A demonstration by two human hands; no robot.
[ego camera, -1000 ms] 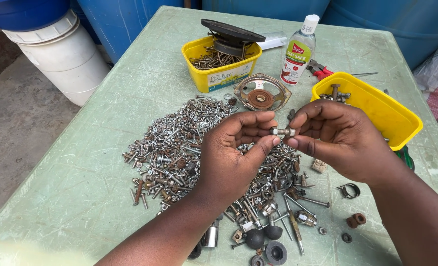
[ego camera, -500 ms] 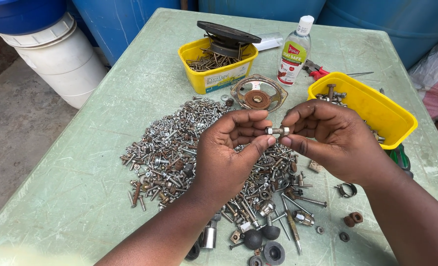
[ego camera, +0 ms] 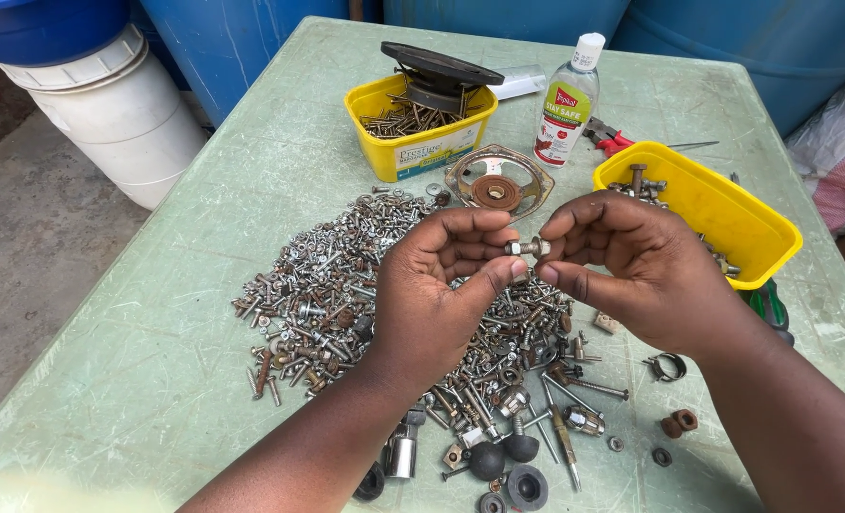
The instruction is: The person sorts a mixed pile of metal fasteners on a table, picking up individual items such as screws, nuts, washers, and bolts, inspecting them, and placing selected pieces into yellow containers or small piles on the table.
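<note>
- Head camera view: both hands meet above the middle of a pale green table (ego camera: 204,313), pinching a small silvery bolt with a nut on it (ego camera: 529,248) between them.
- Left hand (ego camera: 436,294) grips the bolt's left end with thumb and fingertips closed narrowly on it; the palm faces the camera.
- Right hand (ego camera: 631,266) closes on the bolt's right end in the same narrow way, fingers curled in.
- Under the hands and out toward 9 o'clock spreads a loose heap of grey and rusty screws, bolts and nuts (ego camera: 337,285).
- At 12 o'clock from the bolt lies a rusty round metal speaker frame (ego camera: 498,185); beyond it stands a yellow rectangular plastic tub of screws (ego camera: 413,152) with a dark round speaker part (ego camera: 441,71) resting across its top.
- At 1 o'clock stands a clear plastic bottle with a white cap (ego camera: 568,104), upright.
- At 2 to 3 o'clock sits a second yellow plastic tub (ego camera: 717,214) holding a few bolts; red-handled pliers (ego camera: 607,141) lie behind it.
- At 6 o'clock lie black rubber knobs (ego camera: 508,465); at 4 o'clock a small metal clip (ego camera: 667,368) and brown rings (ego camera: 679,422).
- At 10 o'clock, off the table, stands a white plastic bucket (ego camera: 118,123).
</note>
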